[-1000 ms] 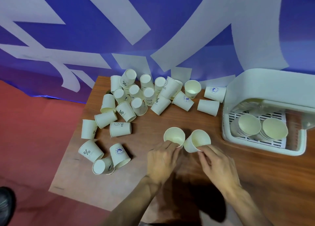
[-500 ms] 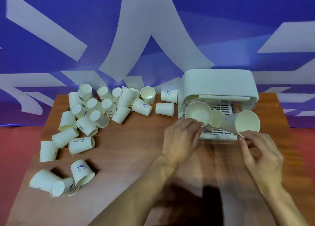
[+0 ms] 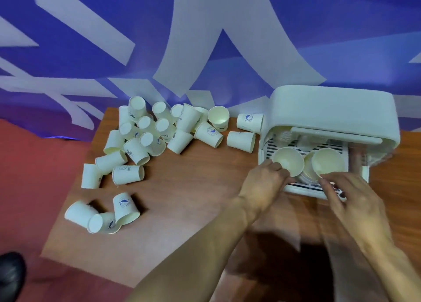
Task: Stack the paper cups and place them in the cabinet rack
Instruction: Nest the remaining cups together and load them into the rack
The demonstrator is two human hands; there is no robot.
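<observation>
Inspector A: Paper cups. Report condition, left to right.

Inspector B: A loose pile of cups (image 3: 145, 140) covers the left and rear of the worktop (image 3: 186, 199), most on their sides or inverted, white with small blue print. Three lie apart at the near left edge (image 3: 102, 215). One upright cup (image 3: 218, 117) stands at the rear. To the right, the white cabinet rack (image 3: 330, 110) sits open at the front, with a slatted floor. Further cups lie inside; the count cannot be told.

Inspector A: Surface and surroundings?

Inspector B: Brown wood-grain worktop. Behind it a blue banner (image 3: 205, 28) with pale shapes. Red floor (image 3: 34, 165) at left; a dark shoe (image 3: 10, 276) at the lower left corner.

Inspector A: Hands?

Inspector B: Both reach forward to the rack's mouth. The left hand (image 3: 262, 185) has its fingers closed on the rim of the left cup (image 3: 288, 163), mouth towards the camera. The right hand (image 3: 350, 194) has its fingers pinched on the rim of the right cup (image 3: 329, 163), likewise tilted. Both cups sit at the rack's front opening, side by side, over the slats.
</observation>
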